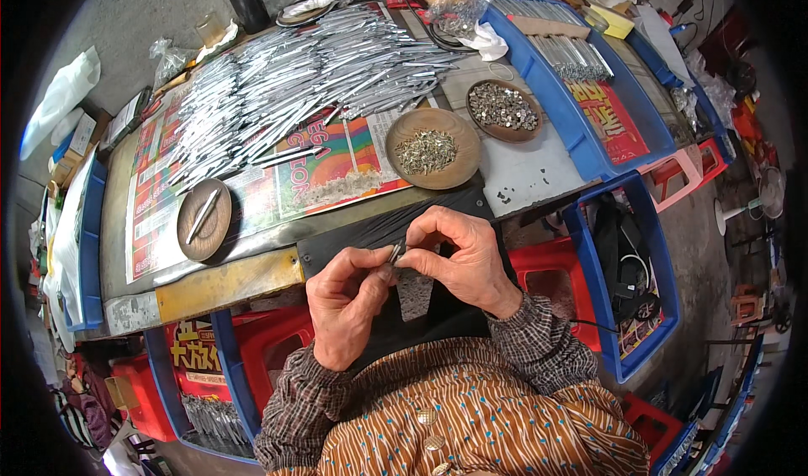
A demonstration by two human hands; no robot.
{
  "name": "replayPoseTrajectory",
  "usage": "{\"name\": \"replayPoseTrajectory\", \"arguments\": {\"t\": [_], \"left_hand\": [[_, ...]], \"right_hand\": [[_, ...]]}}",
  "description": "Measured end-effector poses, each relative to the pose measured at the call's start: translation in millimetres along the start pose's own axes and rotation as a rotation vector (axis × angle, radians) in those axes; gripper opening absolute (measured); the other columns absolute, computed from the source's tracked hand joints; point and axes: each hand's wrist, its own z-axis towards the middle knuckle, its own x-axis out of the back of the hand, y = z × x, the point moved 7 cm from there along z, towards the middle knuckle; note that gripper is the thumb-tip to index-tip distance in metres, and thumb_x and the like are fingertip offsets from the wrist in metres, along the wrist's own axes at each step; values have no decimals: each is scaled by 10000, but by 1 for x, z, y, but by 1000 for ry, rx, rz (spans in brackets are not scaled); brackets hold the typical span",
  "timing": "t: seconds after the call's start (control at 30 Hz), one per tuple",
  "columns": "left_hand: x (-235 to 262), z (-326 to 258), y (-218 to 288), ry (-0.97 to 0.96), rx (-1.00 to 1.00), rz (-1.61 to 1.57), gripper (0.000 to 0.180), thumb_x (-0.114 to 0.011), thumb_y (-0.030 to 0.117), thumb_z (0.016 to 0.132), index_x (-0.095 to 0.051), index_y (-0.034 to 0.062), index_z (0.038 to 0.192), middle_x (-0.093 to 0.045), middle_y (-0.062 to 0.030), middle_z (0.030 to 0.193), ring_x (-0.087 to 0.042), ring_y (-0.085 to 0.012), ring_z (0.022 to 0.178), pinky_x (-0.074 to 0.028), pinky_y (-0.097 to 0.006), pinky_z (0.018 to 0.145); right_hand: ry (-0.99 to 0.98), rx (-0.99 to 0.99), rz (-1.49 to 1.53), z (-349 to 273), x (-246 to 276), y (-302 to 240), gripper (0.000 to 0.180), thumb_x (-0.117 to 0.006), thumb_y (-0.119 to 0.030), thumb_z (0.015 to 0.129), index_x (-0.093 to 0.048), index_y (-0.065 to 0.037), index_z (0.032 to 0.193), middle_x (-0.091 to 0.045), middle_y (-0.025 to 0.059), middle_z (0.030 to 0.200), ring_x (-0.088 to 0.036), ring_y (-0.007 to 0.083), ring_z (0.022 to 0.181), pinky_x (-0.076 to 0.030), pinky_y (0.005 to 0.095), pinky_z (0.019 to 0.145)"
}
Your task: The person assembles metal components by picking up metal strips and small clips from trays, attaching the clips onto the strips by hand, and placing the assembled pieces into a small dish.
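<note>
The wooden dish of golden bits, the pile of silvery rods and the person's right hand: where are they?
Wooden dish (470,150) of golden bits (427,152): head view, bare right side.
Pile of silvery rods (290,82): head view, middle of the pile.
Right hand (468,262): head view, back of the hand.

This looks like a small assembly workshop: slim metal rods (311,89) lie heaped on the worktable (539,164) at eleven o'clock, a wooden bowl (431,180) of tiny brass-coloured parts (427,152) sits just past twelve, and a blue plastic tray (566,128) holds more rods (568,58) at half past one.
</note>
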Motion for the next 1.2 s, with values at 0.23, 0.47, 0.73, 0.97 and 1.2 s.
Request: {"name": "replayPoseTrajectory", "arguments": {"t": [0.23,0.47,0.73,0.97,1.2], "left_hand": [[-1,1,19,-26,-280,410,187,-570,-81,866,-643,-39,1033,-590,-8,791,-509,-38,645,-406,-171,558],[-4,2,31,2,-381,645,219,-595,-138,780,-635,-30,966,-590,-96,752,-588,-154,653,-465,-257,600],[-9,5,39,-39,-460,761,214,-575,-139,782,-633,-36,960,-582,-85,751,-565,-167,646,-458,-250,594],[1,3,14,41,-235,337,146,-574,-50,874,-637,-26,1004,-597,4,784,-490,-30,620,-390,-174,532],[3,2,5,74,-147,144,134,-589,2,906,-626,-5,1035,-593,6,772,-443,-12,571,-337,-163,477]], "right_hand": [[12,219,-281,4,1,-16,227,-787,-51,734,-606,-7,864,-609,53,776,-593,126,665,-483,261,591],[8,489,-526,5,-3,-34,258,-758,-75,701,-577,-21,876,-580,74,785,-604,261,741,-500,358,638],[9,654,-763,2,-8,-41,294,-747,-64,681,-575,-19,915,-578,91,838,-607,267,785,-514,364,673],[-55,441,-396,6,-9,-28,231,-709,-8,732,-568,-10,915,-587,91,807,-612,270,747,-506,362,653],[80,375,-322,-3,-12,-22,197,-695,13,772,-572,-18,923,-617,101,813,-631,277,711,-515,361,623]]}}
